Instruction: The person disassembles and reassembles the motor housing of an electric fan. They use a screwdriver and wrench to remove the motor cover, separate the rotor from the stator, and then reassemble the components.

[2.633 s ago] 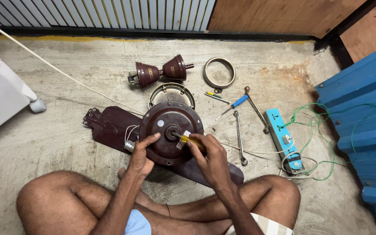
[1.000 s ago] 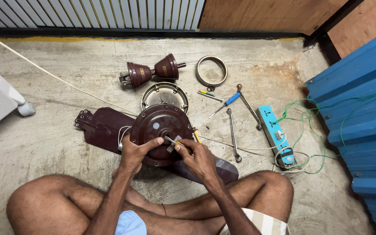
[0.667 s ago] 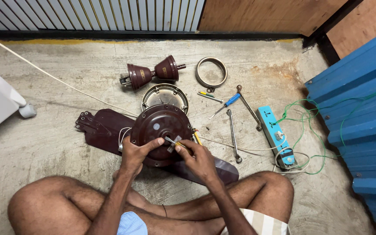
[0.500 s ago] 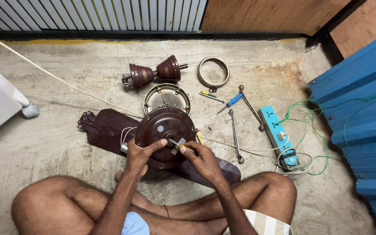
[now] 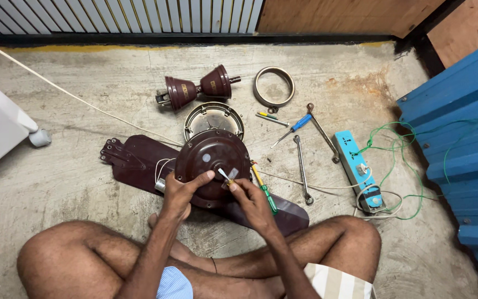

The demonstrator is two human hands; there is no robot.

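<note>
The right hand (image 5: pixel 253 200) has thumb and forefinger pinched shut on a small pale part (image 5: pixel 226 176) — perhaps a capacitor or wire end, too small to tell — held just over the fan motor housing (image 5: pixel 212 165). The left hand (image 5: pixel 181 192) rests on the housing's near rim, fingers curled loosely over the edge and forefinger stretched toward the part, gripping nothing.

The housing sits on the concrete floor (image 5: pixel 73 182) atop a dark brown fan blade (image 5: pixel 134 160), between the person's knees and a round metal cover plate (image 5: pixel 213 117). It looks like cast metal: heavy, stiff and smooth-domed, best steadied by its rim. The small part seems light and delicate — a fingertip hold suits it. A green-handled screwdriver (image 5: pixel 265 191) lies just beside the right hand, two spanners (image 5: pixel 302 171) beyond.
</note>
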